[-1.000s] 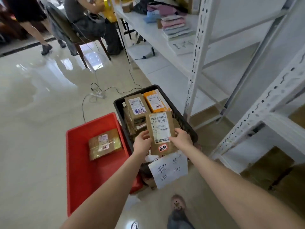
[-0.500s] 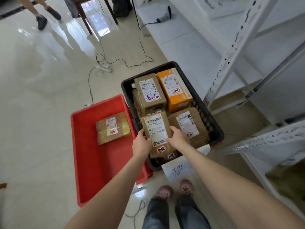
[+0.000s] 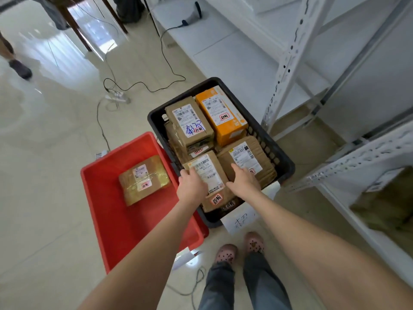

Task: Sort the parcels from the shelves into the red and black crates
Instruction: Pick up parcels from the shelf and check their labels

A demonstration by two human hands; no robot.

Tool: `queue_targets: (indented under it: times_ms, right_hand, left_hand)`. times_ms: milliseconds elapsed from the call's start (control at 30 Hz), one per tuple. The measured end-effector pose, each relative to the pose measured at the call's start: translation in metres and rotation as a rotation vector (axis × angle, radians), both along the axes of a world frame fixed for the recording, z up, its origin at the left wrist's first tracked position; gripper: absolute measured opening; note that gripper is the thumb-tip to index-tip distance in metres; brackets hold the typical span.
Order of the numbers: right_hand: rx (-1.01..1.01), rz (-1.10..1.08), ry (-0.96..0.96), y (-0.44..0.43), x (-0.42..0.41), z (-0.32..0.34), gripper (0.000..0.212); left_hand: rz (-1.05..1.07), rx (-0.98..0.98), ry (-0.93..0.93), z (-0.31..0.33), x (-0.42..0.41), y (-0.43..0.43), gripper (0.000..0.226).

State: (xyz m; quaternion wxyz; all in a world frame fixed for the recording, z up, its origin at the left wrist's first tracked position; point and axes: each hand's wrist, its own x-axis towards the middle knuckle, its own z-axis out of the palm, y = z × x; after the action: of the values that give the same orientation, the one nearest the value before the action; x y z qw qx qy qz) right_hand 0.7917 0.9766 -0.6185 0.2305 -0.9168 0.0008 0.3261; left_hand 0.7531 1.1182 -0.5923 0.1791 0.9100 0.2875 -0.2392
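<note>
Labelled parcel (image 3: 209, 173), brown w/ white barcode label and a red-edged sticker at its near end, is found at near-left corner of black crate (image 3: 282, 163), on top of other parcels; whether its wt. rests on them cannot be told. It is held by both hands. Left hand (image 3: 192, 189) is closed on its left edge w/ thumb laid over the label, fingers hidden underneath. Right hand (image 3: 243, 182) is closed on its right edge, fingertips set btwn it and flat brown parcel (image 3: 252, 163) just beside. Also noted in black crate: orange parcel (image 3: 223, 121) at far right, and blue-marked parcel (image 3: 190, 121) at far left, stacked on others. Red crate (image 3: 105, 215) is set on the floor directly left of black crate, walls side by side; one taped parcel (image 3: 144, 180) is laid flat in its far half. A paper sign (image 3: 240, 223) w/ handwriting is fixed at near wall of black crate, partly covered by right forearm. White shelving (image 3: 292, 57) is stood to the right; an olive parcel (image 3: 384, 202) is seen on a lower shelf, blurred. A cable (image 3: 143, 86) and power strip (image 3: 117, 96) are noted on the floor beyond the crates, pink clogs (image 3: 225, 253) near them.
</note>
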Motion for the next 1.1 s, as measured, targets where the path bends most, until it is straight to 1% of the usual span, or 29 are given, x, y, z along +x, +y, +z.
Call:
queue_targets:
  times_ms: [167,267,367,433,600,700,767,867,967,1100]
  right_hand:
    - [-0.066,-0.068,-0.141,-0.033,0.006,0.038,0.068]
    - [-0.133,-0.117,-0.222,-0.062,0.005,0.065,0.07]
    - [-0.203,-0.205,-0.313,-0.1,-0.006,0.091,0.068]
    - [-0.251,-0.274,-0.35,-0.128,-0.017,0.11,0.067]
    - [-0.348,-0.421,-0.396,-0.195,-0.052,0.152,0.062]
    - [-0.39,-0.483,-0.421,-0.229,-0.077,0.174,0.058]
    - [-0.409,-0.533,-0.45,-0.249,-0.094,0.187,0.058]
    - [-0.419,-0.58,-0.507,-0.282,-0.12,0.207,0.056]
    - [-0.421,-0.618,-0.598,-0.32,-0.153,0.227,0.054]
    - [-0.457,-0.678,-0.7,-0.377,-0.204,0.248,0.052]
  left_hand:
    - [-0.362,0.11,-0.077,0.031,0.026,-0.025,0.06]
    - [-0.565,0.145,-0.133,0.052,0.043,-0.057,0.068]
    - [-0.753,0.178,-0.221,0.071,0.055,-0.097,0.071]
    - [-0.853,0.173,-0.272,0.086,0.057,-0.125,0.069]
    - [-1.122,0.192,-0.401,0.123,0.05,-0.197,0.053]
    - [-1.265,0.206,-0.454,0.143,0.038,-0.237,0.058]
    - [-1.331,0.195,-0.493,0.154,0.027,-0.262,0.062]
    - [-1.399,0.186,-0.56,0.17,0.007,-0.302,0.059]
    - [-1.426,0.158,-0.629,0.191,-0.015,-0.347,0.054]
    - [-1.456,0.106,-0.699,0.219,-0.056,-0.413,0.055]
